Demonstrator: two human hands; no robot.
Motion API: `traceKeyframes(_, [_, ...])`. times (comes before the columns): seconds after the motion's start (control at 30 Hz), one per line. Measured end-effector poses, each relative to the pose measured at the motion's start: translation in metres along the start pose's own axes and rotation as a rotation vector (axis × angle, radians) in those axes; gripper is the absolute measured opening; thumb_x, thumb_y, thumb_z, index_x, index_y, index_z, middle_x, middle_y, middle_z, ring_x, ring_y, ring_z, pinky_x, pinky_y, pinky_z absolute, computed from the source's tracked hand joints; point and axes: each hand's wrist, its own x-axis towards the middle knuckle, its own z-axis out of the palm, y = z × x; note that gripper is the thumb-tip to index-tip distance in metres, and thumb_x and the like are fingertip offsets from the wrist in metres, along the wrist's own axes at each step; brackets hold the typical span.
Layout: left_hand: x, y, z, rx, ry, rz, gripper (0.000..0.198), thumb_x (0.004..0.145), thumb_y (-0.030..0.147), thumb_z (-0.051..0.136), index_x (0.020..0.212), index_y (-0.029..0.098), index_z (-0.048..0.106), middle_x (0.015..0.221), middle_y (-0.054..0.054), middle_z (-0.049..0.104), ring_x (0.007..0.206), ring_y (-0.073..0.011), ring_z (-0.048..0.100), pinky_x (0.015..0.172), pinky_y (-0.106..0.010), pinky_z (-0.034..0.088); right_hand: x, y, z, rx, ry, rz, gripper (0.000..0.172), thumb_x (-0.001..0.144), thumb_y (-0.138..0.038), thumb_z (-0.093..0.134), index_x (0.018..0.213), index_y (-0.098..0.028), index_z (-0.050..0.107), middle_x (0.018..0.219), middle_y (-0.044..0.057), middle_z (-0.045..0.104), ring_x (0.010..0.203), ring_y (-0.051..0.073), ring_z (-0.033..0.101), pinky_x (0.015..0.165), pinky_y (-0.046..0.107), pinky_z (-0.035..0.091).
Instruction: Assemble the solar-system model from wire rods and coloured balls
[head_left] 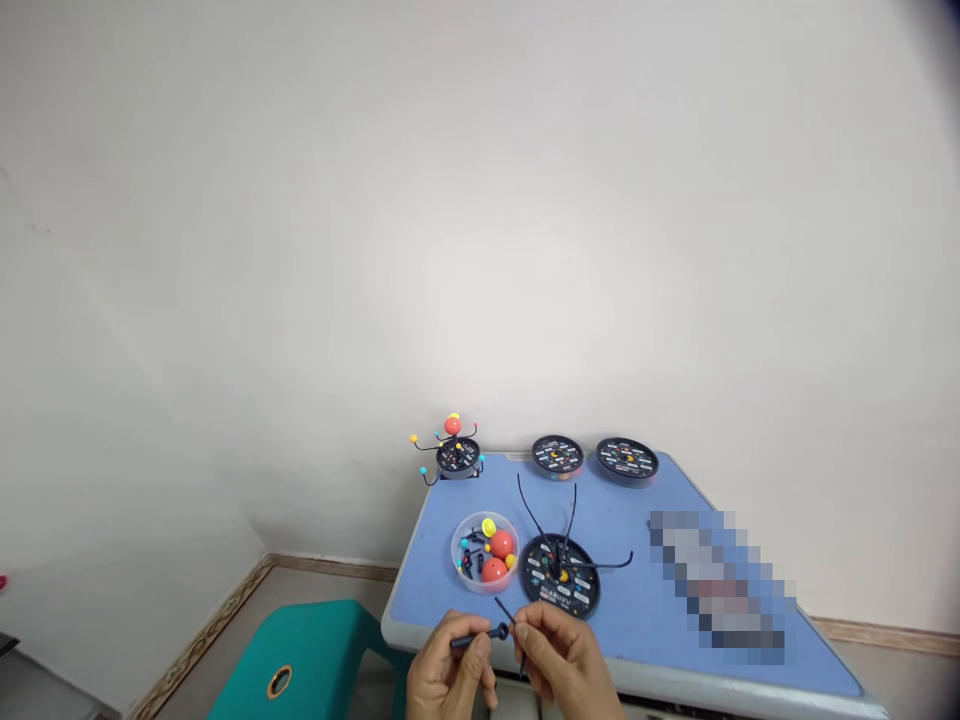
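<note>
My left hand pinches a short black tube with a ring-shaped end at the table's front edge. Close beside it, my right hand grips a thin black rod, partly hidden by the fingers. The rod is near the ring end; whether they touch I cannot tell. Just beyond my hands lies a round black base with printed labels, and several curved black arms rise from its middle. To its left, a clear round tub holds red half-balls, small coloured balls and black pieces.
A blue table stands against the wall. At its back left is an assembled planet model; two round black-lidded tubs are at the back. A blurred flat item lies right. A green stool stands left.
</note>
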Motion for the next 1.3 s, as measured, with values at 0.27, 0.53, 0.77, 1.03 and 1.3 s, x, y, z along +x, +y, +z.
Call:
traceKeyframes(0.27, [0.000, 0.005, -0.003, -0.059, -0.058, -0.021, 0.036, 0.065, 0.051, 0.083, 0.074, 0.017, 0.076, 0.057, 0.001, 0.060, 0.039, -0.0099, 0.053, 0.039, -0.022, 0.045, -0.004, -0.005, 0.002, 0.017, 0.019, -0.007, 0.053, 0.074, -0.070, 0.067, 0.071, -0.018, 0.055, 0.057, -0.005, 0.054, 0.042, 0.005, 0.038, 0.042, 0.019, 0.027])
traceKeyframes(0.53, [0.003, -0.004, -0.007, -0.069, -0.114, -0.136, 0.042, 0.065, 0.055, 0.082, 0.075, 0.015, 0.073, 0.044, 0.003, 0.057, 0.035, -0.0108, 0.050, 0.038, -0.022, 0.044, -0.001, -0.001, 0.005, 0.037, -0.065, -0.013, 0.050, 0.073, -0.066, 0.072, 0.080, -0.018, 0.058, 0.058, -0.004, 0.060, 0.042, 0.007, 0.044, 0.043, 0.019, 0.032])
traceKeyframes(0.77, [0.005, -0.003, 0.001, -0.103, -0.030, -0.116, 0.050, 0.061, 0.053, 0.085, 0.091, 0.017, 0.070, 0.054, 0.003, 0.061, 0.041, -0.0093, 0.051, 0.039, -0.019, 0.043, -0.002, 0.009, 0.008, 0.155, -0.158, 0.034, 0.046, 0.071, -0.059, 0.078, 0.078, -0.017, 0.060, 0.060, 0.000, 0.067, 0.041, 0.006, 0.048, 0.040, 0.017, 0.032])
traceKeyframes(1.03, [0.002, -0.020, 0.002, 0.182, 0.091, 0.291, 0.031, 0.078, 0.050, 0.072, 0.089, 0.022, 0.079, 0.073, -0.007, 0.072, 0.057, -0.0159, 0.063, 0.057, -0.022, 0.052, -0.003, 0.020, 0.016, 0.221, -0.076, 0.045, 0.051, 0.066, -0.062, 0.079, 0.073, -0.019, 0.054, 0.055, -0.002, 0.066, 0.037, 0.004, 0.044, 0.038, 0.017, 0.031])
traceKeyframes(1.3, [0.007, -0.027, -0.009, 0.331, 0.016, 0.508, 0.025, 0.090, 0.039, 0.059, 0.096, 0.024, 0.079, 0.087, -0.008, 0.075, 0.073, -0.0185, 0.071, 0.067, -0.024, 0.057, -0.008, 0.008, 0.017, 0.168, -0.081, 0.015, 0.050, 0.070, -0.063, 0.076, 0.071, -0.018, 0.053, 0.058, -0.003, 0.063, 0.038, 0.003, 0.041, 0.037, 0.016, 0.030])
